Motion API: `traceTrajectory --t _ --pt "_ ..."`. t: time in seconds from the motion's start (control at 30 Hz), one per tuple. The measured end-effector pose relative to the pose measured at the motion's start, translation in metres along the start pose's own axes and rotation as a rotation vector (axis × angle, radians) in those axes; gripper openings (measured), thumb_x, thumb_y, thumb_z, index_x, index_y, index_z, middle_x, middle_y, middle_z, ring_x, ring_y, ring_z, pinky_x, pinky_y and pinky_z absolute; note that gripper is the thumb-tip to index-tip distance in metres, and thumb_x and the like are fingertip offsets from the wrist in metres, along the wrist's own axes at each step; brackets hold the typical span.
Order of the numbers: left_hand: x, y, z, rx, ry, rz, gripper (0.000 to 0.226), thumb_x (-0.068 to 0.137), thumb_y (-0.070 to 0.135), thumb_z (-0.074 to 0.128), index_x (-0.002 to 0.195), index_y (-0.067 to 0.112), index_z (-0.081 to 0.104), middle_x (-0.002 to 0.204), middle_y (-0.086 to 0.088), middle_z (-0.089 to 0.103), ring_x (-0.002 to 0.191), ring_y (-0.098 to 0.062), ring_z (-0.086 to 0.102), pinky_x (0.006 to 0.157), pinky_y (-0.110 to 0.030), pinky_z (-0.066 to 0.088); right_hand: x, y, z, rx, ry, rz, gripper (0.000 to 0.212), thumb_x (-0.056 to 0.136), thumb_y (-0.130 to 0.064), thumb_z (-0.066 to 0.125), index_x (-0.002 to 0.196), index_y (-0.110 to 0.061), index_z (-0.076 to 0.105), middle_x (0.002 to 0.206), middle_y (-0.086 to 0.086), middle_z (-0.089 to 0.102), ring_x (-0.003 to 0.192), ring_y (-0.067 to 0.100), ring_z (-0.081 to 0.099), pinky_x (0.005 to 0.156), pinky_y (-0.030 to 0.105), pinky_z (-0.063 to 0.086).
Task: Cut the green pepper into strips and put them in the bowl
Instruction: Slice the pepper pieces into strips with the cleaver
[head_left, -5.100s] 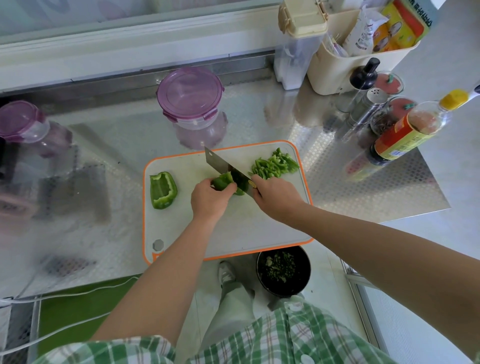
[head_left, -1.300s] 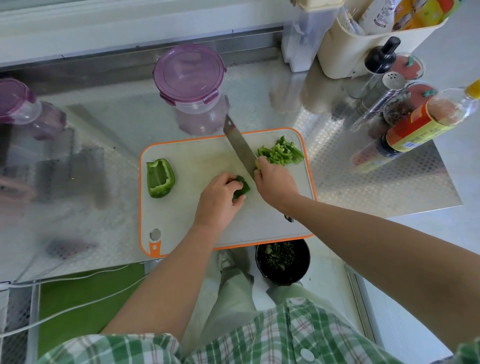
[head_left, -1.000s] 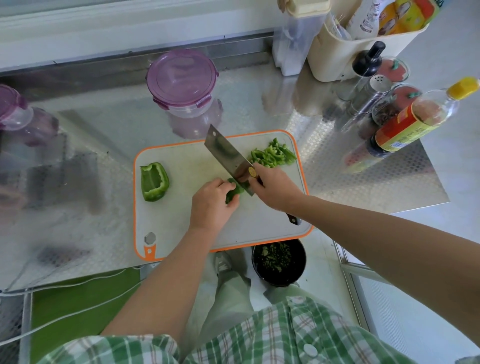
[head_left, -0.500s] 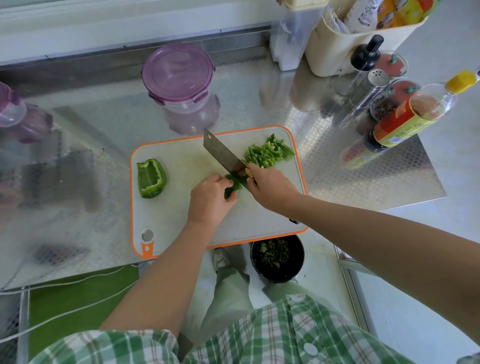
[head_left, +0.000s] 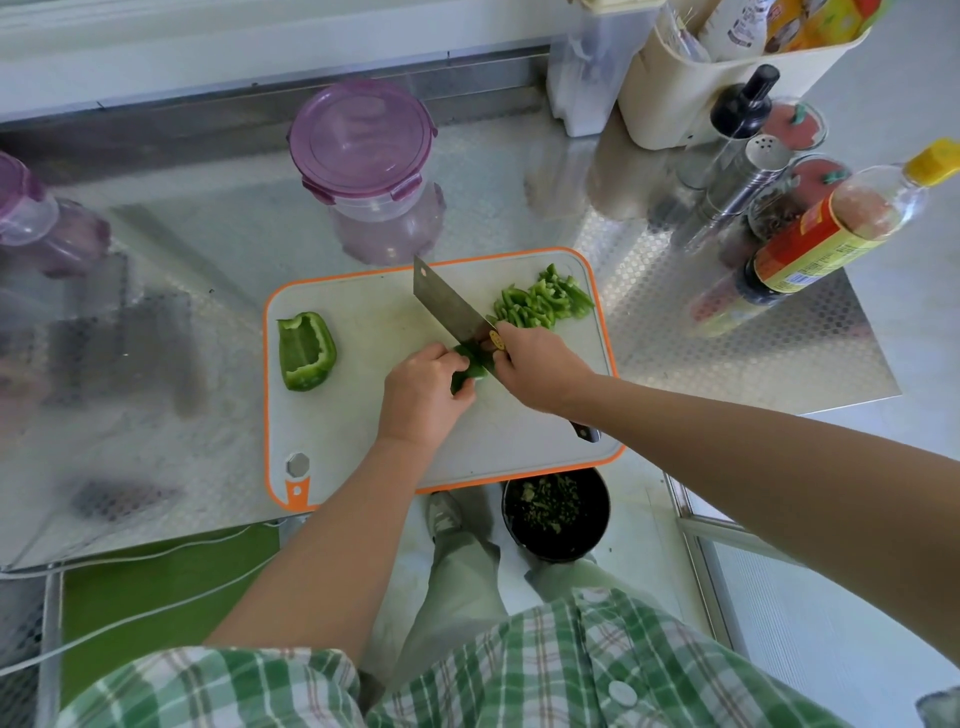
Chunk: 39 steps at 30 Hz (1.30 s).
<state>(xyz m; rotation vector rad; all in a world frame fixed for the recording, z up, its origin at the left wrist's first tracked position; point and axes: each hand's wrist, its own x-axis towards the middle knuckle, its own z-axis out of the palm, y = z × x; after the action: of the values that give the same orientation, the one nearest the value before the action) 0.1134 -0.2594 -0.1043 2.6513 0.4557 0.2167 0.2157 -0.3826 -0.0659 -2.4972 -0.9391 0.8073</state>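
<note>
A white cutting board with an orange rim (head_left: 363, 312) lies on the steel counter. My left hand (head_left: 421, 395) presses a small piece of green pepper (head_left: 467, 366) onto the board. My right hand (head_left: 540, 366) grips the cleaver (head_left: 447, 306), whose blade rests against that piece right beside my left fingers. A pile of cut green strips (head_left: 545, 301) lies at the board's far right corner. A larger uncut pepper piece (head_left: 305, 351) sits on the board's left side. A black bowl (head_left: 556, 512) with chopped bits stands below the counter's front edge.
A purple-lidded clear container (head_left: 363, 156) stands behind the board, another (head_left: 26, 208) at far left. Bottles, a shaker and jars (head_left: 810, 228) crowd the right; a cream caddy (head_left: 727, 78) sits at the back right. Cables (head_left: 130, 618) run along the lower left.
The cleaver has kept chopping the held pepper piece, which is smaller than five seconds ago, and the strip pile has grown. Both hands stay near the board's middle.
</note>
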Motion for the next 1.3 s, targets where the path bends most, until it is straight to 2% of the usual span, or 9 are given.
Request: traceTrajectory --t 0.33,0.5,0.63,0.7,0.97,1.1,1.17,1.23,1.3 --pt "-0.002 -0.001 0.0 -0.014 0.004 0.022 0.021 0.066 0.012 0.084 0.085 0.007 0.076 0.072 -0.006 0.065 0.058 -0.028 0.062 0.051 -0.032 0.054 -0.005 -0.002 0.014 -0.004 0.089 0.021 0.01 0.099 -0.018 0.039 0.091 -0.013 0.037 0.065 0.001 0.041 0.057 0.021 0.042 0.047 0.029 0.027" --pt "-0.002 -0.002 0.001 -0.027 0.007 0.008 0.02 0.066 0.01 0.083 0.084 0.006 0.075 0.074 -0.006 0.065 0.059 -0.029 0.062 0.052 -0.034 0.055 -0.003 0.001 0.003 0.027 0.01 0.013 0.013 0.098 -0.018 0.038 0.087 -0.011 0.039 0.069 0.002 0.043 0.064 0.023 0.045 0.054 0.031 0.033" --pt "-0.002 -0.003 0.001 -0.012 -0.012 0.034 0.02 0.066 0.01 0.083 0.084 0.006 0.074 0.075 -0.007 0.065 0.059 -0.029 0.062 0.052 -0.034 0.054 -0.004 0.002 0.005 0.039 0.013 0.024 0.014 0.098 -0.017 0.039 0.085 -0.011 0.039 0.066 0.001 0.041 0.06 0.021 0.042 0.051 0.03 0.029" --pt "-0.001 -0.003 0.002 -0.003 -0.005 0.04 0.021 0.065 0.01 0.083 0.084 0.006 0.074 0.074 -0.006 0.064 0.059 -0.029 0.061 0.051 -0.033 0.054 -0.004 0.003 0.008 0.052 0.033 0.031 0.014 0.098 -0.017 0.039 0.085 -0.012 0.039 0.067 0.002 0.042 0.061 0.023 0.043 0.054 0.03 0.03" --pt "-0.001 -0.005 0.003 0.005 0.021 0.066 0.021 0.067 0.011 0.083 0.085 0.006 0.074 0.075 -0.006 0.064 0.061 -0.029 0.062 0.052 -0.033 0.054 -0.003 -0.003 0.03 0.047 0.111 0.045 0.013 0.099 -0.018 0.039 0.101 -0.006 0.045 0.072 0.006 0.046 0.065 0.029 0.048 0.055 0.034 0.035" --pt "-0.005 -0.009 0.001 0.058 -0.022 0.131 0.033 0.067 0.017 0.084 0.095 0.006 0.071 0.084 -0.007 0.063 0.07 -0.028 0.062 0.055 -0.034 0.055 -0.003 -0.003 0.025 -0.103 0.116 0.009 0.015 0.101 -0.02 0.037 0.107 -0.008 0.044 0.076 0.008 0.05 0.066 0.03 0.051 0.055 0.036 0.039" --pt "-0.01 -0.011 -0.002 0.073 -0.022 0.151 0.034 0.069 0.014 0.081 0.1 0.008 0.069 0.089 -0.006 0.062 0.076 -0.027 0.062 0.058 -0.038 0.056 -0.001 -0.001 0.02 -0.165 0.113 -0.013 0.016 0.101 -0.02 0.036 0.109 -0.009 0.044 0.078 0.01 0.053 0.066 0.032 0.052 0.055 0.038 0.042" --pt "-0.01 -0.01 -0.006 -0.022 0.012 0.055 0.026 0.076 0.01 0.074 0.102 0.009 0.07 0.092 -0.006 0.063 0.079 -0.026 0.062 0.066 -0.037 0.054 0.002 0.005 0.013 -0.14 0.136 0.015 0.013 0.1 -0.019 0.037 0.106 -0.01 0.044 0.076 0.009 0.051 0.065 0.032 0.051 0.055 0.037 0.04" --pt "-0.004 -0.004 -0.011 -0.153 0.064 -0.116 0.022 0.082 0.012 0.069 0.104 0.012 0.072 0.095 -0.004 0.063 0.079 -0.018 0.059 0.074 -0.025 0.046 0.005 0.012 0.008 -0.069 0.153 0.039 0.009 0.099 -0.02 0.039 0.096 -0.012 0.042 0.073 0.009 0.049 0.064 0.031 0.048 0.055 0.036 0.037"
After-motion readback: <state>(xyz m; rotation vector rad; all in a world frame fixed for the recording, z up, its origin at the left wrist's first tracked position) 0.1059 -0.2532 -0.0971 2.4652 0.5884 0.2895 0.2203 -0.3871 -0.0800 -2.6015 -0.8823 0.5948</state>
